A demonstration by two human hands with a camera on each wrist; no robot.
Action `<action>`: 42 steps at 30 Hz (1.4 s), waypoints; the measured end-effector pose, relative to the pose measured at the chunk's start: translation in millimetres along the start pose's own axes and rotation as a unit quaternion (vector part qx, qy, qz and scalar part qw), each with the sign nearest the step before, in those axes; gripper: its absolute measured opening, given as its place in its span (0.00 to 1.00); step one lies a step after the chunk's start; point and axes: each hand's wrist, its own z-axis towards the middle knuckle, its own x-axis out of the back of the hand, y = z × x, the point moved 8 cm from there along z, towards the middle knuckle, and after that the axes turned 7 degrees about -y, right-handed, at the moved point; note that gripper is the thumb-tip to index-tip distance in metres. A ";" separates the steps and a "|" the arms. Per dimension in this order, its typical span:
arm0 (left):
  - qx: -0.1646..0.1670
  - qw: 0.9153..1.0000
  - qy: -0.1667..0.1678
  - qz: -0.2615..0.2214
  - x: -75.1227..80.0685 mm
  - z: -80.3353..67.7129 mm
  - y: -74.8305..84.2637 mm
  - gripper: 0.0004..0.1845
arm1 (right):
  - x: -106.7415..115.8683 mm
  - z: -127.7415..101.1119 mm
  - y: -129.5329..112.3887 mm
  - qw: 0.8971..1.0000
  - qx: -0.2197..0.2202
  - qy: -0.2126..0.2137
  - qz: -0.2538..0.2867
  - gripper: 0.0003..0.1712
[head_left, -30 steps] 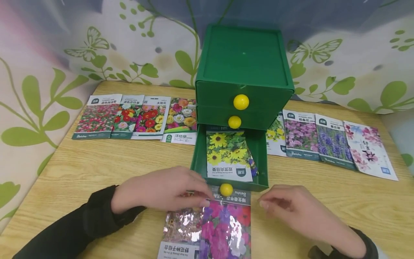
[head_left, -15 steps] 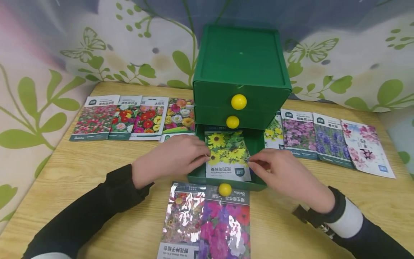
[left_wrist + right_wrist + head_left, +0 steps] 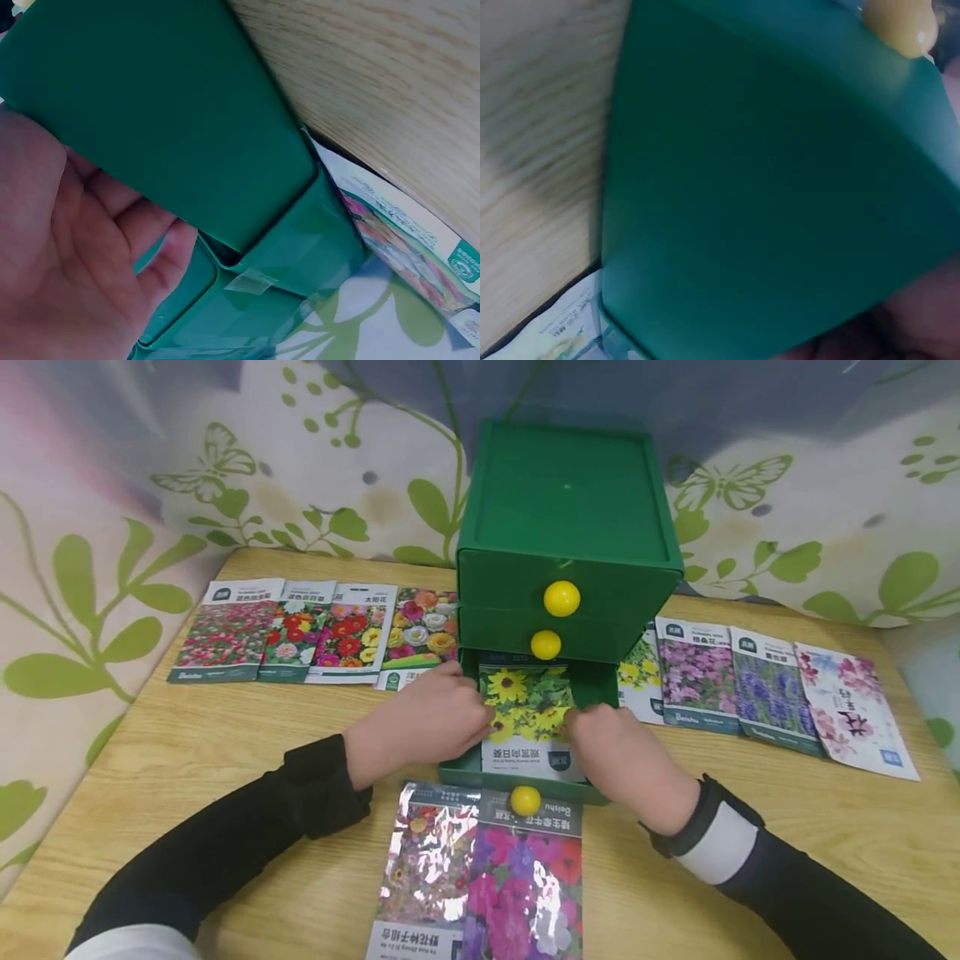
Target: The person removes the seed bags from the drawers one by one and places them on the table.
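Observation:
A seed packet with yellow sunflowers (image 3: 525,693) lies face up in the pulled-out bottom drawer (image 3: 517,787) of a green drawer box (image 3: 566,497). My left hand (image 3: 427,714) reaches over the drawer's left wall to the packet's left edge. At its right edge is my right hand (image 3: 622,756), knuckles up, covering part of the packet. Both sets of fingertips are hidden, so their hold on it is unclear. In the left wrist view, bent fingers (image 3: 146,225) pass over the green drawer wall (image 3: 172,112). The right wrist view shows mostly the drawer's outer side (image 3: 757,187).
Before the drawer lie a wildflower packet (image 3: 427,860) and a pink-purple flower packet (image 3: 517,885), partly under the yellow knob (image 3: 526,801). Several seed packets line the back left (image 3: 352,635), and several more stand at the back right (image 3: 772,685). A patterned cloth hangs behind.
My left hand has risen from the front packets to the drawer's left side. My right hand has come from beside the drawer onto the sunflower packet's right edge. The packet looks unmoved.

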 end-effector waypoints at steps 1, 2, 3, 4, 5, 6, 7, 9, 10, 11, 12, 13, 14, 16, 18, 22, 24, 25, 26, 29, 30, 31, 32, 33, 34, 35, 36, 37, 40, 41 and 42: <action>0.001 1.000 0.001 0.003 -0.2 0.5 0.3 0.14 | -1.2 0.2 -0.3 1.000 -0.002 -0.004 -0.006 0.05; 0.002 1.000 0.002 0.003 -0.5 0.8 0.4 0.15 | -2.2 0.6 -0.1 1.000 -0.006 -0.007 -0.004 0.07; 0.003 1.000 0.002 0.003 -0.9 1.0 0.4 0.16 | -2.8 1.0 -0.4 1.000 -0.006 -0.008 -0.004 0.07; 0.004 1.000 0.002 0.003 -1.6 1.2 0.4 0.16 | -2.9 1.3 -1.1 1.000 -0.004 -0.007 -0.006 0.08; 0.005 1.000 0.001 0.002 -1.9 1.4 0.5 0.17 | -2.8 1.6 -1.8 1.000 -0.001 -0.006 -0.008 0.08; 0.005 1.000 -0.001 0.000 -2.3 1.5 0.5 0.16 | -2.7 1.9 -2.4 1.000 0.003 -0.003 -0.009 0.08; 0.005 1.000 -0.001 -0.002 -2.5 1.5 0.7 0.15 | -2.9 2.4 -2.2 1.000 0.006 -0.001 -0.004 0.08; 0.007 1.000 -0.003 -0.008 -2.7 1.7 0.7 0.15 | -3.0 3.6 -1.5 1.000 0.010 0.003 0.005 0.08; 0.007 1.000 -0.004 -0.012 -2.6 2.0 0.7 0.14 | -3.1 4.1 -0.7 1.000 0.010 0.006 0.009 0.08; 0.008 1.000 -0.006 -0.016 -2.6 2.3 0.5 0.14 | -3.1 4.6 0.3 1.000 0.011 0.011 0.015 0.08; 0.009 1.000 -0.008 -0.019 -3.0 2.5 0.3 0.14 | -2.8 5.0 1.3 0.999 0.012 0.019 0.022 0.07; 0.009 1.000 -0.009 -0.022 -3.5 2.8 0.1 0.14 | -2.2 5.2 2.2 0.999 0.012 0.027 0.032 0.07; 0.010 1.000 -0.010 -0.025 -3.8 3.0 -0.3 0.14 | -1.5 4.8 3.0 0.998 0.012 0.037 0.039 0.07; 0.010 0.999 -0.010 -0.033 -4.3 3.3 -0.8 0.12 | 0.3 3.0 4.6 0.997 0.013 0.058 0.055 0.06; 0.006 0.999 -0.007 -0.042 -3.3 2.8 -0.9 0.11 | 2.9 0.1 6.3 0.994 0.015 0.079 0.075 0.06; 0.004 0.998 0.023 -0.059 2.0 0.9 -2.8 0.10 | 9.6 -6.1 9.5 0.988 0.022 0.115 0.100 0.04; 0.007 0.997 0.047 -0.063 6.0 -1.0 -4.4 0.10 | 13.0 -8.0 11.3 0.986 0.022 0.128 0.106 0.03; 0.010 0.996 0.061 -0.065 8.3 -1.9 -5.4 0.10 | 15.0 -8.8 12.3 0.985 0.021 0.132 0.110 0.03; 0.011 0.995 0.074 -0.068 10.8 -3.0 -6.0 0.10 | 16.8 -9.7 13.5 0.984 0.019 0.135 0.113 0.03; 0.010 0.990 0.114 -0.089 18.7 -5.3 -7.0 0.09 | 22.6 -13.0 17.2 0.983 0.011 0.138 0.120 0.04; 0.008 0.987 0.125 -0.100 21.1 -5.8 -7.1 0.08 | 24.8 -14.8 18.2 0.983 0.009 0.138 0.124 0.04; 0.004 0.984 0.136 -0.111 23.5 -6.2 -6.7 0.08 | 27.1 -17.0 19.3 0.982 0.006 0.137 0.128 0.04; -0.001 0.982 0.145 -0.122 26.0 -6.7 -6.0 0.08 | 29.4 -19.5 20.5 0.982 0.003 0.137 0.133 0.04; -0.006 0.979 0.154 -0.132 28.2 -6.9 -5.4 0.08 | 31.9 -22.3 21.7 0.981 0.000 0.138 0.140 0.04; -0.011 0.977 0.161 -0.141 30.4 -7.4 -4.5 0.08 | 34.3 -25.1 22.8 0.979 -0.003 0.140 0.146 0.04; -0.015 0.975 0.167 -0.148 32.4 -7.9 -3.6 0.08 | 36.7 -27.8 23.7 0.978 -0.005 0.142 0.151 0.04; -0.020 0.973 0.171 -0.154 33.9 -8.3 -2.8 0.08 | 39.0 -30.3 24.8 0.977 -0.008 0.145 0.157 0.04; -0.024 0.972 0.174 -0.158 35.2 -8.6 -2.0 0.08 | 41.1 -32.1 25.6 0.976 -0.008 0.148 0.161 0.04; -0.029 0.970 0.174 -0.167 36.9 -9.1 -0.6 0.09 | 44.5 -34.4 28.1 0.973 -0.007 0.153 0.174 0.04; -0.029 0.970 0.173 -0.170 36.9 -9.0 -0.6 0.09 | 44.7 -34.2 29.5 0.972 -0.008 0.152 0.180 0.04; -0.028 0.969 0.171 -0.176 36.7 -8.8 -0.8 0.10 | 44.4 -33.8 31.4 0.970 -0.011 0.153 0.187 0.04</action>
